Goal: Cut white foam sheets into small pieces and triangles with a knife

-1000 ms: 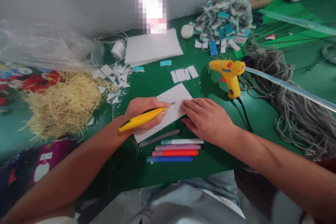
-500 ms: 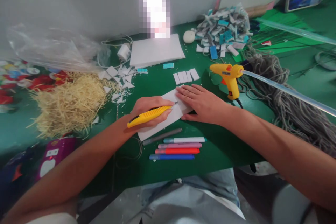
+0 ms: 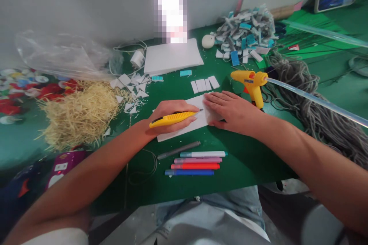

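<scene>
My left hand [image 3: 174,114] is closed around a yellow utility knife [image 3: 172,119]. The knife's tip points right, onto a white foam board strip [image 3: 198,102] lying at a slant on the table. My right hand [image 3: 228,109] lies flat on the strip's right end with its fingers stretched out, covering part of it. Several small white rectangles [image 3: 205,84] lie in a row just beyond the strip. Nearer to me are a grey pen [image 3: 178,150] and several markers, among them a red marker [image 3: 195,166] and a blue marker [image 3: 189,172].
A yellow glue gun [image 3: 250,82] with a long clear stick stands right of my right hand, beside grey yarn [image 3: 304,99]. Straw [image 3: 80,116] and white scraps [image 3: 133,88] lie on the left. White sheets [image 3: 174,57] and a pile of cut pieces [image 3: 244,32] are at the back.
Both hands and the white strip have shifted slightly right, and the strip lies at a flatter angle. The knife has moved right with my left hand.
</scene>
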`<action>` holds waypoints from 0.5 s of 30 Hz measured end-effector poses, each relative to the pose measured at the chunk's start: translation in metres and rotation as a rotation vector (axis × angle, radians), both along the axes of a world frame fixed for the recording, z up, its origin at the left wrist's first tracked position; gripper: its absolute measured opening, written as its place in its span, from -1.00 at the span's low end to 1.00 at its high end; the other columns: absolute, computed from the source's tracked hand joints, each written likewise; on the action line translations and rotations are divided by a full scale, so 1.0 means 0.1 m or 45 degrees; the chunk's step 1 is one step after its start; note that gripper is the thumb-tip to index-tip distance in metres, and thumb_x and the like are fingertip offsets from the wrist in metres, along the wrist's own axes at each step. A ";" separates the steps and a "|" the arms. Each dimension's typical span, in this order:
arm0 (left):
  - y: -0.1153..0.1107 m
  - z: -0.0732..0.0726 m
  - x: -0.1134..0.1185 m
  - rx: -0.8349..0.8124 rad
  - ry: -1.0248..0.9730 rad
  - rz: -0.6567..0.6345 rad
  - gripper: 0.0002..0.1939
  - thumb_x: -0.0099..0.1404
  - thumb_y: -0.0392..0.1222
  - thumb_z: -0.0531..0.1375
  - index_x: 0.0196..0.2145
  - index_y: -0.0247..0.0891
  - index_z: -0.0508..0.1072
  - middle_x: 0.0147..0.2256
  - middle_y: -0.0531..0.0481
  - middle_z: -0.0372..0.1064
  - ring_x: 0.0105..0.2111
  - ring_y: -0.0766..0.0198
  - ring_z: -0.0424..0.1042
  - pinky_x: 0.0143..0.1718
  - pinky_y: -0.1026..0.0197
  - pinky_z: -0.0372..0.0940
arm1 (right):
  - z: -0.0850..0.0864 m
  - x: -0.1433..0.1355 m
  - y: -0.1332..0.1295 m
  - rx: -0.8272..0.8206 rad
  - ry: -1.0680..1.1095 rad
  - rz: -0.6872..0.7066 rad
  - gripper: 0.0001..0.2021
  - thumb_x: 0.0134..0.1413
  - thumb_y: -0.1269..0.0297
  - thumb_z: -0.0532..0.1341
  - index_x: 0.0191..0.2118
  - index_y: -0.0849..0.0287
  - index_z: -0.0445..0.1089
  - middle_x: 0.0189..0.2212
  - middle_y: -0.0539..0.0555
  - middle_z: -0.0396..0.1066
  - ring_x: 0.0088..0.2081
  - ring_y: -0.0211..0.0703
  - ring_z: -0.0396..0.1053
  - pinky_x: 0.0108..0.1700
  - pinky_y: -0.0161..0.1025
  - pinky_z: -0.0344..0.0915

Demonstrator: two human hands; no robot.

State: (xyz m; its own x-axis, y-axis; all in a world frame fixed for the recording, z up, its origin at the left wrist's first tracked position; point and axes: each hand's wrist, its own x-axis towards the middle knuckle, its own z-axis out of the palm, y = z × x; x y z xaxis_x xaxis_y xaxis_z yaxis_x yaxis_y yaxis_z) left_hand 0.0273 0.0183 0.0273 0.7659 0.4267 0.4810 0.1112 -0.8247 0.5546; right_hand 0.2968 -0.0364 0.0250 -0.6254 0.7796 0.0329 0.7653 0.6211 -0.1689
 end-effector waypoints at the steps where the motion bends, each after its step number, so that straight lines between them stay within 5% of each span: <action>1: 0.01 -0.01 0.01 -0.008 -0.001 -0.008 -0.84 0.46 -0.28 0.30 -0.03 -0.28 0.61 -0.11 -0.11 0.69 -0.19 0.29 0.67 -0.06 0.36 0.49 | 0.01 0.01 0.01 0.007 0.014 -0.013 -0.37 0.36 0.13 0.19 0.41 0.39 0.32 0.42 0.36 0.30 0.41 0.24 0.32 0.42 0.23 0.27; 6: 0.03 -0.04 0.02 -0.030 -0.015 0.015 -0.85 0.46 -0.27 0.29 -0.05 -0.27 0.62 -0.13 -0.10 0.69 -0.21 0.29 0.67 -0.08 0.35 0.50 | 0.00 -0.04 0.01 0.065 0.059 -0.073 -0.43 0.37 0.13 0.16 0.36 0.34 0.38 0.36 0.36 0.40 0.33 0.25 0.39 0.31 0.19 0.39; 15: 0.08 0.03 0.06 0.099 0.019 -0.020 -0.88 0.45 -0.30 0.26 -0.10 -0.26 0.61 -0.19 -0.09 0.70 -0.28 0.30 0.67 -0.16 0.38 0.50 | -0.24 -0.07 -0.09 0.087 0.027 -0.137 -0.36 0.57 0.06 -0.14 0.51 0.39 0.14 0.51 0.38 0.12 0.47 0.27 0.16 0.38 0.31 0.26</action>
State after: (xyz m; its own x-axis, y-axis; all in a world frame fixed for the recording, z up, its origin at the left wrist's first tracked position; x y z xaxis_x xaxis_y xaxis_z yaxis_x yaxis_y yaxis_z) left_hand 0.0329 0.0262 0.0303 0.7794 0.3764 0.5009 0.1054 -0.8668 0.4873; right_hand 0.2895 -0.0458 0.0012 -0.5366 0.8377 0.1010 0.8249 0.5460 -0.1461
